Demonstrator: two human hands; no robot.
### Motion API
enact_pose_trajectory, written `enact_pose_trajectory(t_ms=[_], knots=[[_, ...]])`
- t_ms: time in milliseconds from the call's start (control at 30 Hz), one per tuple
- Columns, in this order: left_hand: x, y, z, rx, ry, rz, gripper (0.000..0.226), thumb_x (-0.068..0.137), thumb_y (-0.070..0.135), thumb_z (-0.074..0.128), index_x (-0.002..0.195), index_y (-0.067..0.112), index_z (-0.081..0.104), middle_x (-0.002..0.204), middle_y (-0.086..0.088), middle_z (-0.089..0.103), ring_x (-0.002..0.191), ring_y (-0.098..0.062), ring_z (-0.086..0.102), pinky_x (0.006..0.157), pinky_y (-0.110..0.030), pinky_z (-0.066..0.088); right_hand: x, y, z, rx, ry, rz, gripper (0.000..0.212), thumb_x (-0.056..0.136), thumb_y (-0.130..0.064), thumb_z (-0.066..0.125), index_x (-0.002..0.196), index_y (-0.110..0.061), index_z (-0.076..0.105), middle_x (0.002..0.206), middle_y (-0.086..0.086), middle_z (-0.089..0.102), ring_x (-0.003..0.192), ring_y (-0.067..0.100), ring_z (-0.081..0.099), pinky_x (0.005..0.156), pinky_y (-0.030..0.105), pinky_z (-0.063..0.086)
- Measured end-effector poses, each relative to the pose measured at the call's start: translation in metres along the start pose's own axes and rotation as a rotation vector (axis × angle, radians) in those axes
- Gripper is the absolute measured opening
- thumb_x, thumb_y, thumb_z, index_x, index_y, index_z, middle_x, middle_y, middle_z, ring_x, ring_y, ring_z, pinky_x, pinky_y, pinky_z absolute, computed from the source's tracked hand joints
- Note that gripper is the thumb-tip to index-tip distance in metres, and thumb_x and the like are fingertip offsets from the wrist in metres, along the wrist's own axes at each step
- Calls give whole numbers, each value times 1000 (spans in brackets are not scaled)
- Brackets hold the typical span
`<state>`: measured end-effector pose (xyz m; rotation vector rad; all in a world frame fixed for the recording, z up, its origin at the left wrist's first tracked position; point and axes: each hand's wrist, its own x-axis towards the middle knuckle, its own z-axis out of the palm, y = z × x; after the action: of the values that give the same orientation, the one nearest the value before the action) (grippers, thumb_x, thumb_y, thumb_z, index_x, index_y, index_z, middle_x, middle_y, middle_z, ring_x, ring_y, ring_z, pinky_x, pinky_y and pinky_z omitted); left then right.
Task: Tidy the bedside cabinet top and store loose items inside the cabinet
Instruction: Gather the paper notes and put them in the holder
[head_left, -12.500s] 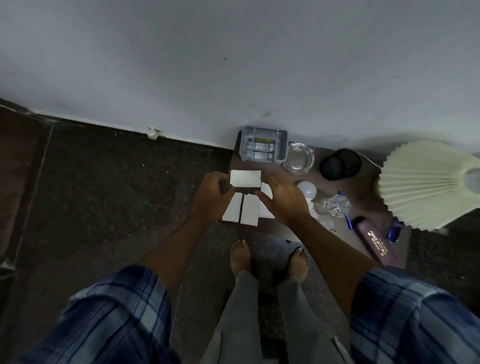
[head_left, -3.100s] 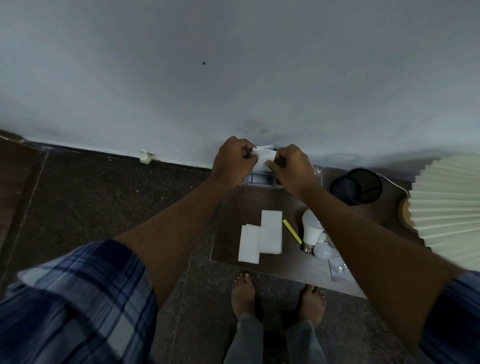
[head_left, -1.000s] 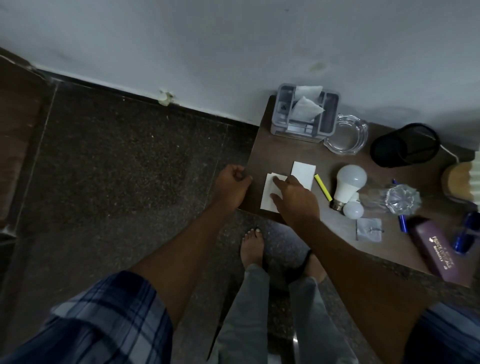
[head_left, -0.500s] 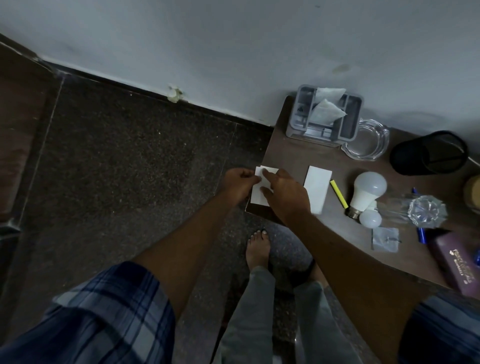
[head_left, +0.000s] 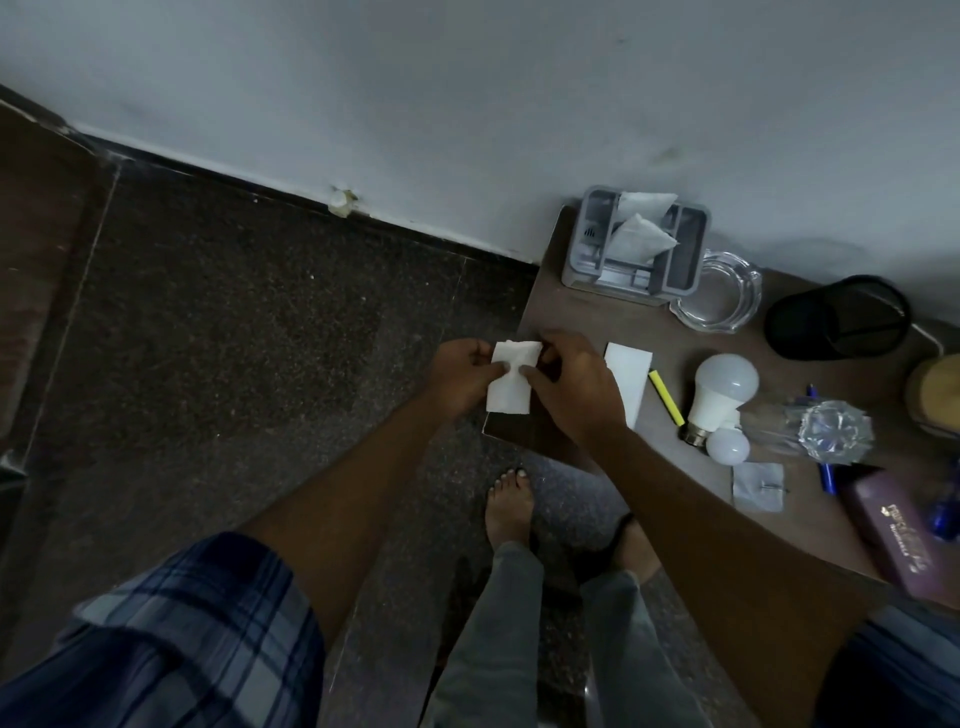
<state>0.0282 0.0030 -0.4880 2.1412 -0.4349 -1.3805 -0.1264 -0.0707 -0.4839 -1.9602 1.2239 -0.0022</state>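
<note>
Both hands pinch one white paper napkin (head_left: 510, 382) over the front left corner of the brown cabinet top (head_left: 582, 317). My left hand (head_left: 462, 379) grips its left edge and my right hand (head_left: 569, 387) grips its right edge. A second folded white napkin (head_left: 628, 371) lies flat on the top just right of my right hand. At the back left stands a grey holder (head_left: 636, 244) with two folded napkins upright in it.
A glass ashtray (head_left: 719, 299), a black mesh cup (head_left: 836, 317), a yellow stick (head_left: 666, 397), two white bulbs (head_left: 719, 389), a crystal piece (head_left: 831, 431), a small plastic bag (head_left: 757, 486), a blue pen (head_left: 826, 475) and a purple box (head_left: 904, 538) lie on the top. Dark stone floor lies left.
My right hand slid a napkin from the top toward the left corner. Both hands now hold it lifted off the surface, and its middle is creased.
</note>
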Motion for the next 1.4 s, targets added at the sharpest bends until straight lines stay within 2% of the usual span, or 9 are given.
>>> enact_pose_trajectory(t_ms=[167, 333, 433, 500, 700, 1000, 1100, 1233, 1400], knots=[[-11, 18, -4, -55, -121, 57, 31, 92, 10, 70, 122, 3, 65, 119, -16, 71, 94, -18, 71, 68, -22, 60, 2, 3, -14, 212, -46, 59, 50, 87, -41, 74, 129, -16, 61, 121, 2, 67, 98, 10, 60, 73, 7, 43], [-20, 46, -5, -51, -168, 147, 30, 92, 10, 69, 121, 3, 66, 113, -10, 71, 85, -4, 69, 61, -14, 57, -2, 2, -39, 554, -121, 151, 38, 90, -30, 74, 122, -10, 67, 117, 5, 73, 106, 20, 70, 92, 41, 59], [-26, 66, -4, -85, -163, 221, 25, 91, 7, 70, 116, 4, 68, 107, -9, 73, 86, -9, 72, 69, -23, 61, -4, -2, -62, 610, -75, 127, 28, 92, -21, 73, 111, 0, 70, 103, 13, 75, 89, 25, 70, 81, 28, 59], [-30, 81, -1, -97, -103, 282, 25, 89, 4, 71, 115, 2, 68, 107, -11, 74, 92, -17, 73, 77, -31, 62, -4, -8, -77, 585, -8, 113, 29, 92, -20, 72, 97, 8, 67, 95, 23, 71, 86, 32, 66, 72, 31, 56], [-43, 118, 17, -168, 216, 437, 19, 88, 2, 69, 104, 11, 74, 93, 2, 75, 85, -7, 71, 76, -16, 56, 3, -32, -108, 667, 263, 111, 38, 91, -17, 72, 80, 14, 52, 78, 35, 58, 63, 24, 55, 64, 48, 54], [-61, 160, 35, -308, 188, 501, 28, 91, 3, 67, 116, 13, 74, 109, 2, 77, 100, -8, 73, 87, -23, 59, 13, -58, -137, 630, 388, -10, 11, 90, -24, 74, 97, -16, 73, 82, -2, 74, 68, 12, 70, 62, 29, 56], [-60, 168, 31, -292, 186, 535, 34, 90, 1, 65, 120, 13, 73, 111, 3, 77, 99, -7, 73, 86, -23, 59, 17, -62, -143, 635, 370, -46, 22, 86, -15, 75, 105, -26, 73, 92, -6, 75, 74, 17, 71, 65, 27, 57], [-51, 175, 25, -226, 200, 550, 37, 90, -2, 63, 123, 12, 72, 113, 2, 76, 102, -9, 73, 90, -26, 59, 23, -63, -142, 557, 335, -139, 37, 81, 0, 71, 115, -15, 73, 107, -2, 73, 88, 16, 71, 79, 33, 59], [-38, 175, 21, -176, 191, 557, 36, 90, -3, 62, 120, 12, 73, 108, 2, 77, 92, -5, 73, 75, -13, 56, 33, -61, -133, 508, 310, -205, 43, 82, 1, 68, 121, -18, 69, 110, -5, 71, 96, 14, 68, 81, 35, 60]])
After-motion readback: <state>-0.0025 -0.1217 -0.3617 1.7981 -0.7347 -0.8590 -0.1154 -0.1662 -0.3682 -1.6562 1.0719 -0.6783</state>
